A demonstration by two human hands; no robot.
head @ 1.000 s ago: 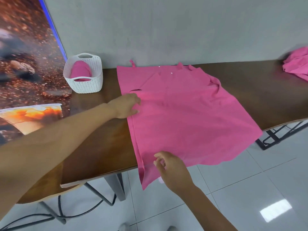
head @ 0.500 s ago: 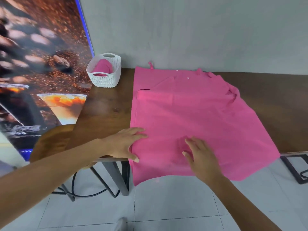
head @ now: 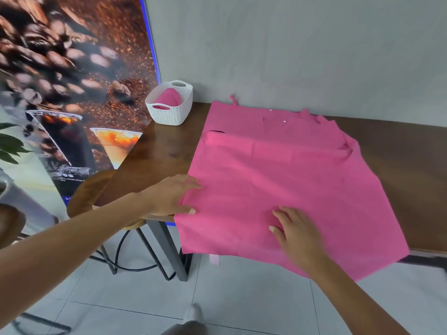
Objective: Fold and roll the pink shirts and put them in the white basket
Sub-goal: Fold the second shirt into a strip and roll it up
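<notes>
On the wooden table [head: 167, 151] in front of me, a pink shirt [head: 285, 180] lies spread flat, its collar end toward the grey wall and its hem hanging over the near edge toward my body. Its long axis runs away from me, from hem to collar.

My left hand [head: 169, 198] rests at the shirt's left side, near the table's front corner, with fingers extended. The fingertips lie on the cloth, and the thumb sits at the very edge of the fabric. I cannot tell whether the thumb is tucked under that edge.

My right hand [head: 294, 234] lies flat on the shirt, fingers spread and straight, pressing the lower middle of the cloth. It grips nothing. The picture blurs slightly around this hand.

Both hands sit at the hem end, left hand at the side edge, right hand nearer the centre line. The left edge is therefore closest to my left hand, so I judge a lengthwise fold would start there and travel rightward.

A white basket [head: 170, 106] stands at the far left of the table, well apart from both hands and beyond my left one. A rolled pink shirt [head: 169, 97] already sits inside it.
</notes>
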